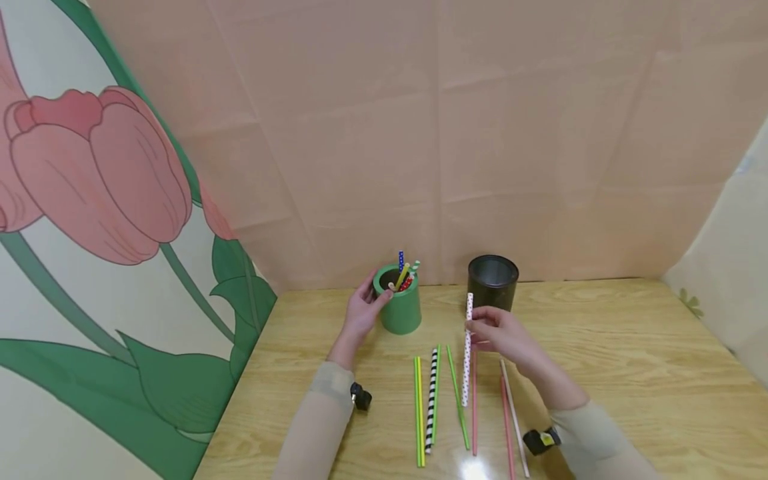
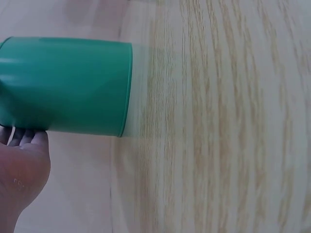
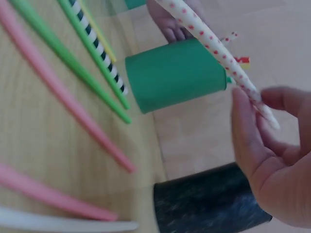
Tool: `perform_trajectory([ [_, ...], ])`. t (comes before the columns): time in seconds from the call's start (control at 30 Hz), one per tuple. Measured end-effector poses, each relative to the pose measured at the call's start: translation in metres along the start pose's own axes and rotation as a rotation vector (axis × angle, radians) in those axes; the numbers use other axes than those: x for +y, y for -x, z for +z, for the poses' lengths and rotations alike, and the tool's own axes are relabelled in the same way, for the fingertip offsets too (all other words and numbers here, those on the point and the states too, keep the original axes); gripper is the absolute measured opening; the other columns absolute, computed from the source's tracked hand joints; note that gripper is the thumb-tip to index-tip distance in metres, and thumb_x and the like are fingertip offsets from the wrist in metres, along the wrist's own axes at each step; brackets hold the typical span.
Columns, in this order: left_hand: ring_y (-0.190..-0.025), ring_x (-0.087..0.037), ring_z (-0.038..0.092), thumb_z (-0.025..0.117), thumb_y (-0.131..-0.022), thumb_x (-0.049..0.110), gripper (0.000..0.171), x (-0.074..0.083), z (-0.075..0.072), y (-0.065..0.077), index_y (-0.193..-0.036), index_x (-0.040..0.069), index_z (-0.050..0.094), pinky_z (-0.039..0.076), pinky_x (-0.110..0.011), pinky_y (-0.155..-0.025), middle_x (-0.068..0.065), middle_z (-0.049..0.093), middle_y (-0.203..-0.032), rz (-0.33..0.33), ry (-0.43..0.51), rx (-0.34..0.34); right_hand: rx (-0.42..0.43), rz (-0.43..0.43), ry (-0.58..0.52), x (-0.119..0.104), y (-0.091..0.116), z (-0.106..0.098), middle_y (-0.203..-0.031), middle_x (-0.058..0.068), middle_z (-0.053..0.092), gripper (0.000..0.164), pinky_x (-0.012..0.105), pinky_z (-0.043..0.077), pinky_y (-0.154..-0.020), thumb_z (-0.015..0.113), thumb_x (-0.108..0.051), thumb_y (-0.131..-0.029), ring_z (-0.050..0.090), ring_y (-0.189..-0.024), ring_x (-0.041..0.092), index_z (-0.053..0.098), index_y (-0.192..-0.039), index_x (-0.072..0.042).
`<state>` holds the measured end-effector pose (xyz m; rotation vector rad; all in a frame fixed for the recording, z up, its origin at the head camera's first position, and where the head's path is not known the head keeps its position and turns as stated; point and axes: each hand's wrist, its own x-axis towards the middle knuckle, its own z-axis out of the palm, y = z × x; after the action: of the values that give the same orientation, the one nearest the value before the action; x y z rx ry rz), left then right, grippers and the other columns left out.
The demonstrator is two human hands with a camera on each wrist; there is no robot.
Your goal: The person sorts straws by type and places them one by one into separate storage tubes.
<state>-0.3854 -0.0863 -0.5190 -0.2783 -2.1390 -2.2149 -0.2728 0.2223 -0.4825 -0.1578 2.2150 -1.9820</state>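
Observation:
My left hand (image 1: 362,312) holds the green cup (image 1: 403,315) at its rim, thumb at the near side and fingers round the far left. Several patterned paper straws (image 1: 401,275) stand inside that cup, among them blue dotted, yellow and red ones. Between thumb and fingertips, my right hand (image 1: 507,335) pinches a white straw with pink-red dots (image 1: 467,380) near its upper part. The right wrist view shows this dotted straw (image 3: 209,39) slanting across in front of the green cup (image 3: 177,75). A black cup (image 1: 495,297) stands just behind the right hand.
Several loose straws lie on the wooden table (image 1: 636,360): green and yellow ones (image 1: 419,413), a black-and-white striped one (image 1: 431,407), pink ones (image 1: 475,427) and a pale one (image 1: 517,433). A pinkish-brown cloth (image 1: 372,147) hangs behind, beside a tulip-painted wall (image 1: 90,173).

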Motion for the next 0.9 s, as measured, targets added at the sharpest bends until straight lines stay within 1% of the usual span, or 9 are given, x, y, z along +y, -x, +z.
perform_trajectory([
  [0.17,-0.158,-0.035,0.032,0.081,-0.097,0.017,0.079,-0.001,-0.001,0.0,-0.164,0.006,0.039,0.031,-0.043,-0.128,-0.016,0.032,-0.172,0.008,-0.004,0.003,0.107,-0.107,-0.101,-0.02,-0.012,0.007,-0.108,0.014,0.07,0.038,0.034,0.067,-0.086,0.063,-0.01,-0.108,0.073,-0.09,0.014,0.049,-0.135,0.013],
  [0.3,-0.158,-0.035,0.032,0.08,-0.099,0.017,0.077,-0.001,-0.001,0.0,-0.164,0.009,0.04,0.03,-0.043,-0.128,-0.018,0.03,-0.172,0.02,-0.027,0.008,0.186,-0.183,-0.166,-0.035,-0.023,0.015,-0.104,0.007,0.071,0.034,0.032,0.066,-0.086,0.064,-0.012,-0.108,0.074,-0.09,0.012,0.052,-0.133,0.009],
  [0.47,-0.157,-0.037,0.032,0.077,-0.101,0.016,0.074,-0.001,0.001,0.002,-0.165,0.008,0.039,0.03,-0.044,-0.128,-0.021,0.029,-0.171,0.043,-0.059,0.012,0.284,-0.281,-0.296,-0.055,-0.035,0.032,-0.099,0.003,0.071,0.022,0.031,0.066,-0.086,0.066,-0.008,-0.107,0.074,-0.089,0.013,0.057,-0.125,0.001],
  [0.6,-0.157,-0.037,0.031,0.076,-0.102,0.016,0.073,0.001,0.003,0.002,-0.165,0.007,0.039,0.03,-0.044,-0.128,-0.022,0.029,-0.171,0.052,-0.056,0.011,0.374,-0.372,-0.366,-0.068,-0.045,0.046,-0.1,0.004,0.071,0.018,0.033,0.067,-0.084,0.067,-0.004,-0.105,0.075,-0.089,0.015,0.059,-0.122,-0.001],
  [0.67,-0.157,-0.037,0.031,0.075,-0.102,0.015,0.073,0.0,0.004,0.001,-0.165,0.008,0.039,0.03,-0.044,-0.128,-0.022,0.029,-0.171,0.054,-0.05,0.006,0.412,-0.423,-0.383,-0.074,-0.049,0.05,-0.102,0.006,0.071,0.018,0.036,0.067,-0.085,0.067,-0.003,-0.104,0.075,-0.089,0.016,0.061,-0.121,-0.002],
  [0.8,-0.158,-0.036,0.031,0.076,-0.102,0.015,0.073,-0.003,0.006,-0.001,-0.165,0.009,0.04,0.03,-0.043,-0.128,-0.021,0.03,-0.171,0.054,-0.034,-0.003,0.457,-0.492,-0.419,-0.082,-0.057,0.054,-0.105,0.01,0.069,0.016,0.039,0.066,-0.087,0.069,-0.004,-0.104,0.074,-0.09,0.016,0.062,-0.119,-0.005],
  [0.9,-0.158,-0.037,0.03,0.076,-0.101,0.015,0.074,-0.005,0.007,-0.001,-0.165,0.008,0.039,0.029,-0.043,-0.128,-0.019,0.03,-0.172,0.057,-0.026,-0.012,0.489,-0.521,-0.438,-0.085,-0.061,0.055,-0.105,0.01,0.068,0.016,0.036,0.067,-0.085,0.069,-0.005,-0.104,0.073,-0.09,0.016,0.063,-0.119,-0.004],
])
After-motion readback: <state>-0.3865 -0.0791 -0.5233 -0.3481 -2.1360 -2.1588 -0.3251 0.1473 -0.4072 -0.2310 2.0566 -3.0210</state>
